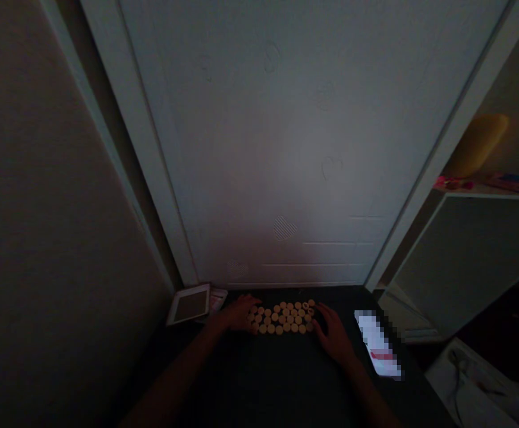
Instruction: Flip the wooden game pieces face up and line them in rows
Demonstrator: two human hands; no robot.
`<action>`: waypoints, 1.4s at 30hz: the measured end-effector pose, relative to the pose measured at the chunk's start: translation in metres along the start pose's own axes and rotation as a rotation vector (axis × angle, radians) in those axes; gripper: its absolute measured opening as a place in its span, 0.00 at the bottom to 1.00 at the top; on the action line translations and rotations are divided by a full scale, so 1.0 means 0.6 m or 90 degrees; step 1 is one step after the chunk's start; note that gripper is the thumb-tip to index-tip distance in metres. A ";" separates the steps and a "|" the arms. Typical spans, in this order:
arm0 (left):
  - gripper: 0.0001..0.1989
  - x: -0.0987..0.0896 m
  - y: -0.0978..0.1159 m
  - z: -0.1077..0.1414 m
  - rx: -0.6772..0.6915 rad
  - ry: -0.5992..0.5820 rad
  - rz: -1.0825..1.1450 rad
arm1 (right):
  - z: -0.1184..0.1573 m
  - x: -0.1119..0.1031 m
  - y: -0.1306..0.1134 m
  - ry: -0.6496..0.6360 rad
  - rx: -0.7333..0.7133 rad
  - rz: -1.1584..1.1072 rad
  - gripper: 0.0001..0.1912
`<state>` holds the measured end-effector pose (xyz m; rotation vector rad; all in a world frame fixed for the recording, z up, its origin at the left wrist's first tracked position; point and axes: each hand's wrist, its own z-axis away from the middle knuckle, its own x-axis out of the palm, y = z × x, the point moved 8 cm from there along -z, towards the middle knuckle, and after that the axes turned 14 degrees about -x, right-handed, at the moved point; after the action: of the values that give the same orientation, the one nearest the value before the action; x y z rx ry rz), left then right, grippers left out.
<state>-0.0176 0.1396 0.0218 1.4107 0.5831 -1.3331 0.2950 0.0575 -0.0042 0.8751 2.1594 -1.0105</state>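
Several small round, pale wooden-looking discs [286, 318] lie flat in rough rows on a dark surface [286, 374]. One or two at the right end look like rings [305, 307]. At the left end of the rows, my left hand [242, 314] rests with fingers spread around the outer discs. My right hand [330, 333] is at the opposite end, thumb and fingers apart, its fingertips against or close beside the last discs. Dim light hides the finer detail of the fingers and discs.
A lit phone [377, 345] lies to the right, partly pixelated. At the left stand a white-framed tablet or picture [191, 304] and some papers. A white panel [263, 148] rises behind the surface. A shelf unit [477, 255] with a yellow object [482, 145] is at right.
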 end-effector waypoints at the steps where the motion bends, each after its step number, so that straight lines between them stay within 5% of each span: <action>1: 0.47 0.000 0.000 0.002 0.002 -0.001 0.001 | 0.000 0.000 0.000 0.001 0.000 0.001 0.27; 7: 0.49 -0.001 -0.026 0.018 -0.014 -0.027 0.015 | -0.001 -0.005 -0.001 0.002 0.007 -0.012 0.26; 13: 0.38 -0.013 -0.052 0.040 -0.026 -0.033 0.086 | -0.001 -0.006 0.000 0.017 -0.003 -0.013 0.26; 19: 0.29 -0.008 -0.052 0.057 -0.039 -0.034 0.124 | -0.001 -0.005 0.000 0.015 -0.004 -0.010 0.26; 26: 0.31 -0.001 -0.056 0.076 -0.026 -0.024 0.175 | 0.000 -0.006 -0.005 0.007 -0.011 -0.011 0.26; 42: 0.19 -0.004 -0.054 0.062 0.025 0.021 0.172 | 0.001 -0.002 0.002 0.010 -0.007 -0.005 0.26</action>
<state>-0.0614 0.1172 0.0192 1.4888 0.3741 -1.1129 0.2966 0.0573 -0.0043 0.8734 2.1805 -0.9980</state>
